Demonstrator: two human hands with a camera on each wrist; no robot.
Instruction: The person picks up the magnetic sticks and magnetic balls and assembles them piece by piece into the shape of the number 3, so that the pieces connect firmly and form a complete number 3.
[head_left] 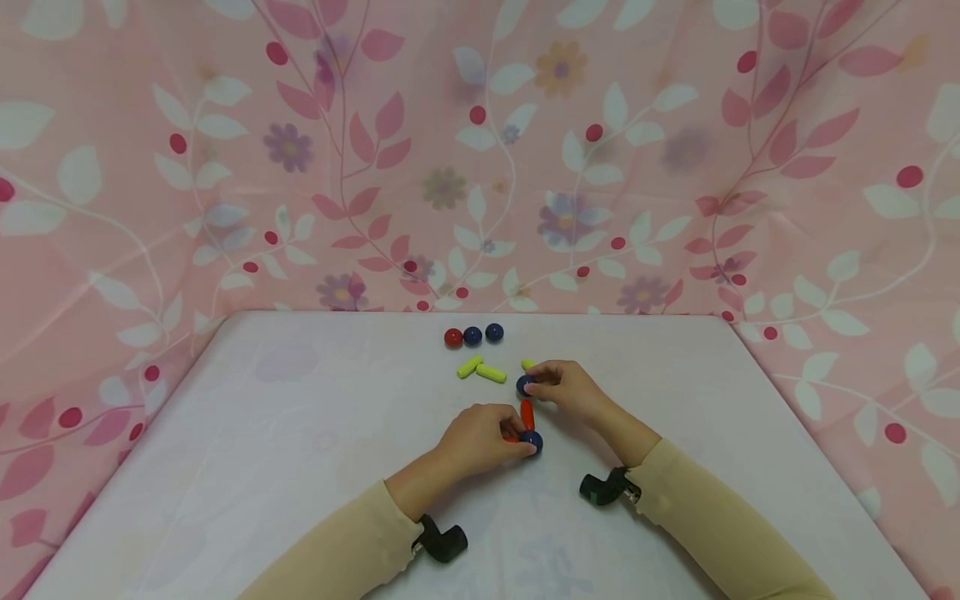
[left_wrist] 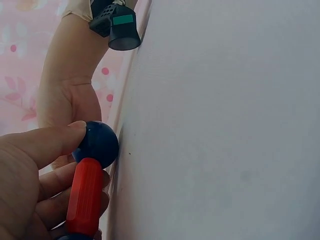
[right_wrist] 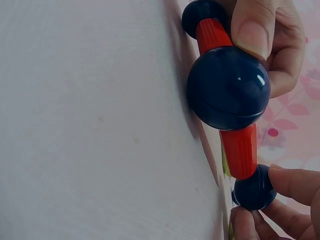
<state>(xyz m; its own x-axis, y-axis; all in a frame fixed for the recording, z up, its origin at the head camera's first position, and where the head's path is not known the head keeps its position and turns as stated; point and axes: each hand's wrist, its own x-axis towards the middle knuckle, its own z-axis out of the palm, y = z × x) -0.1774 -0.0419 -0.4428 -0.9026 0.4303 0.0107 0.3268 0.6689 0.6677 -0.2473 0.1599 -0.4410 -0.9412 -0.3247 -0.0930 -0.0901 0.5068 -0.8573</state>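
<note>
My left hand [head_left: 480,437] pinches a blue ball [head_left: 533,442] between thumb and fingers. Two red rods stick out from this ball. One runs back under the left palm to another blue ball [right_wrist: 202,17], seen in the right wrist view. The other red rod [head_left: 527,415] points away, toward a blue ball [head_left: 525,385] that my right hand [head_left: 573,392] pinches between thumb and fingertips. In the right wrist view that rod's end [right_wrist: 241,152] overlaps the right hand's ball [right_wrist: 255,187]; whether they touch I cannot tell.
Beyond the hands lie two yellow-green rods [head_left: 491,373], and a third [head_left: 528,364] is partly hidden by the right hand. Farther back sit a red ball [head_left: 453,337] and two blue balls [head_left: 472,336]. The white table [head_left: 300,417] meets a floral cloth [head_left: 420,167] behind.
</note>
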